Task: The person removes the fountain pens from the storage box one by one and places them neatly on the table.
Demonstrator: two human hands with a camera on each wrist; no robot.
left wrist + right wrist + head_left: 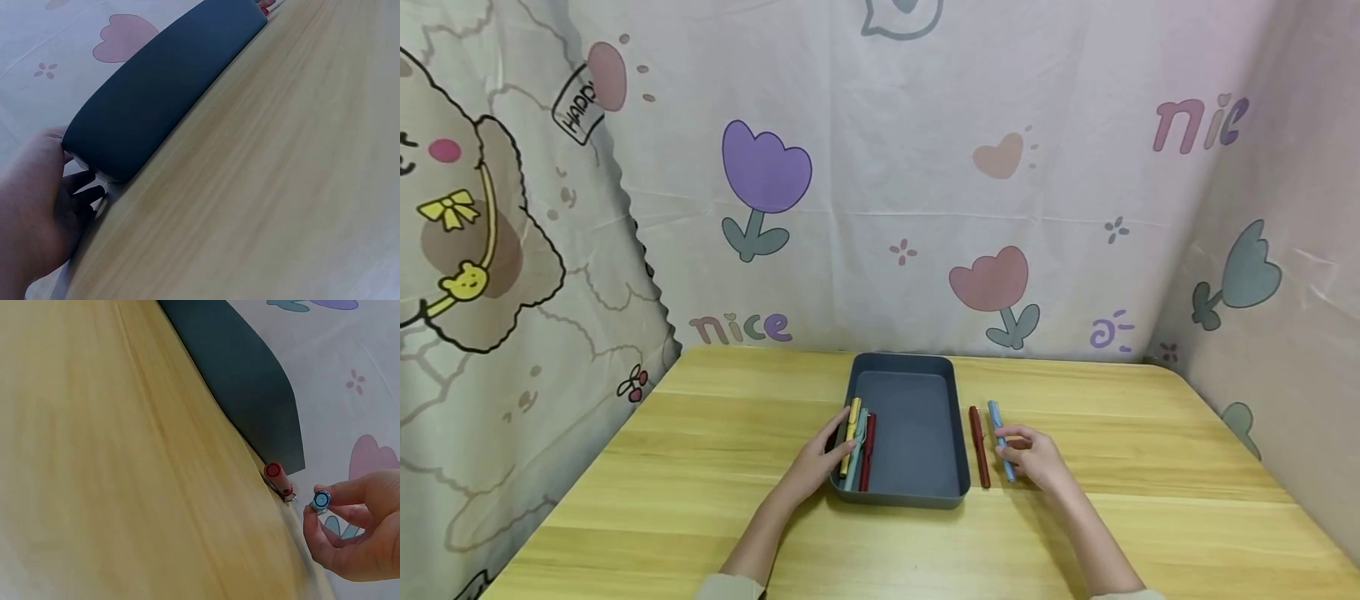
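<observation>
A dark grey rectangular tray (917, 501) lies on the table. My left hand (814, 463) grips its left side, thumb over the rim; in the left wrist view, fingers curl beneath the wall of the tray (156, 81). Beside that thumb, inside the tray, a yellow pen (852, 433), a pale teal pen (857, 454) and a dark red pen (867, 454) lie side by side, with a dark pen partly hidden at the left wall. My right hand (1033, 454) pinches a blue pen (995, 414) between thumb and fingers; its round end (321, 499) faces the right wrist camera.
Another red pen (980, 447) lies on the wooden table (700, 467) between the tray's right wall and the blue pen. A patterned cloth (880, 167) hangs behind the table and along both sides.
</observation>
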